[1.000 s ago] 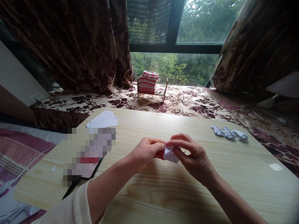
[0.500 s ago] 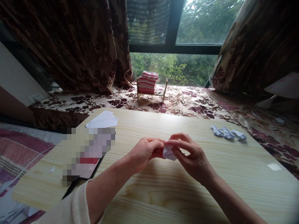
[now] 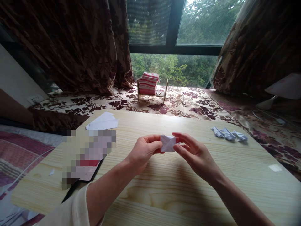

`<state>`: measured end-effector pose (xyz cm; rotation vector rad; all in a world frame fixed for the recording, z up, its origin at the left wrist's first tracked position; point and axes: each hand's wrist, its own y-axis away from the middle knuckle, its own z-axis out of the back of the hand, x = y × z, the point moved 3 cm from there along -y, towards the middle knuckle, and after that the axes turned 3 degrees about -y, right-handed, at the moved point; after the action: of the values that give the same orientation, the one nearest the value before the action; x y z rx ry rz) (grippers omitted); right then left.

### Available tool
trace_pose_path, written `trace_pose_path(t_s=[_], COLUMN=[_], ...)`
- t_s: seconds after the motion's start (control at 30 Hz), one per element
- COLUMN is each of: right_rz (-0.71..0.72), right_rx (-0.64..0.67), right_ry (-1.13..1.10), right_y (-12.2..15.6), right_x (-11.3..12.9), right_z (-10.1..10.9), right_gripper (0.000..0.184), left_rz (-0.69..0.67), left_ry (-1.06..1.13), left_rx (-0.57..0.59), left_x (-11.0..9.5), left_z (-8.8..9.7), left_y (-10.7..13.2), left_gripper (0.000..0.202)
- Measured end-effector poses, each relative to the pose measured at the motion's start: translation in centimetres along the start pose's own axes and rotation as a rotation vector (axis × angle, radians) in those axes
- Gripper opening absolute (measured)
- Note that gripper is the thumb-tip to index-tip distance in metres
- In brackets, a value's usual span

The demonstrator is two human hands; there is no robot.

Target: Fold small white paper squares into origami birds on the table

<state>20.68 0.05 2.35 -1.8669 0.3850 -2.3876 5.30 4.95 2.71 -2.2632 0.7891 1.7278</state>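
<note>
Above the middle of the wooden table [image 3: 145, 194], a small piece of folded white paper [image 3: 168, 144] is held between both hands. My left hand [image 3: 147, 150] pinches its left edge between thumb and fingers. On the right side, my right hand [image 3: 191, 153] has its thumb and fingertips at the paper's edge, the fingers curled around it. Creases and a diagonal flap show on the side facing me. The fingers behind the paper are partly hidden.
Three folded white paper pieces [image 3: 228, 134] sit in a row at the back right. Flat white paper [image 3: 102, 121] lies at the back left, beyond a partly blurred phone-like device [image 3: 90, 171]. A small rack [image 3: 165, 91] with folded pink-and-white cloths [image 3: 148, 83] stands behind the table.
The folded paper has turned so a flatter, wider face shows, and it sits slightly higher. My right-hand fingers have shifted from over its top to its right edge.
</note>
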Motion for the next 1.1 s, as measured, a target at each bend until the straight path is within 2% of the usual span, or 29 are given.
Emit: trace_pose_path(t_s=[0.13,0.3,0.5,0.73,1.0,1.1], right_rz=[-0.065,-0.125,-0.155,-0.226,-0.238,-0.231], right_rx=[-0.018,-0.064,-0.028,-0.027,-0.037,-0.029], right_ry=[-0.079,-0.146,-0.09,-0.147,-0.159,-0.172], right_y=[-0.1,-0.3,-0.3,-0.2,-0.2,-0.1], right_x=[-1.0,-0.6,0.5,0.1,-0.2,-0.3], right_z=[-0.3,-0.3,-0.6,-0.9,-0.8,-0.8], right_gripper=[0.024,0.028,0.036,0.034,0.032,0.033], left_rz=[0.014,0.009,-0.044,-0.009,0.01,0.019], left_ry=[-0.002,-0.051,-0.114,-0.064,-0.119,-0.128], left_rx=[0.019,0.029,0.007,-0.02,0.042,0.045], left_x=[0.1,0.2,0.1,0.5,0.5,0.5], left_z=[-0.1,-0.2,-0.7,-0.7,-0.8,-0.8], left_y=[0.0,0.1,0.2,0.1,0.3,0.3], left_gripper=[0.019,0.02,0.015,0.025,0.013,0.016])
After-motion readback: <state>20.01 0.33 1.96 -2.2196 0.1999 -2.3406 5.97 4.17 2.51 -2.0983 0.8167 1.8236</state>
